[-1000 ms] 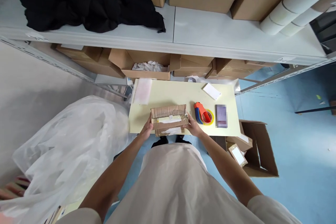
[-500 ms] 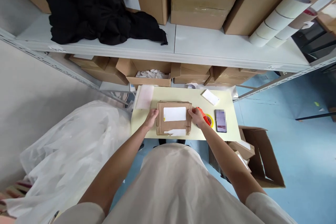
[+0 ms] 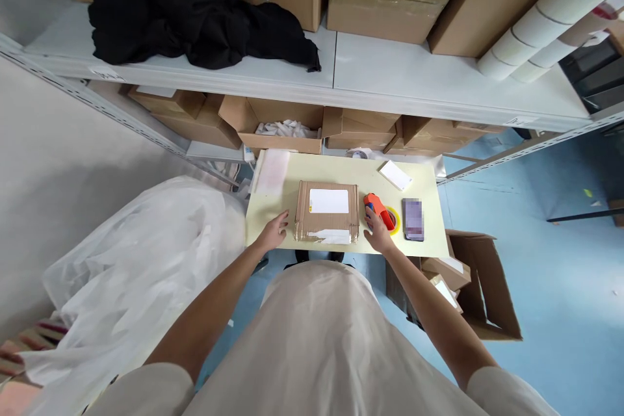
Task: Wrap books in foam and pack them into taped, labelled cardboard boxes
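Lying flat at the centre of the frame, the box (image 3: 327, 221) rests on the table (image 3: 316, 168), with its white label (image 3: 329, 201) facing up, and neither hand has hold of it. The left hand (image 3: 273, 234), left of the box, is open with the fingers spread; it is empty and a small gap parts it from the cardboard. The right hand (image 3: 377, 234), right of the box, is partly open, its fingers bent loosely over the near side of the tape dispenser (image 3: 375, 203); whether they touch it, I cannot tell, but they are not closed around it. As I judge, the main danger is the table's near edge, because the box sits just beside it: a push toward the body could tip it over. The dispenser lies in the narrow space between box and phone (image 3: 413, 220), so a wide swing of it to the right could knock the phone. Also, the torn white patch (image 3: 331, 236) low on the box looks uneven, and tape pressed over it might hold badly.
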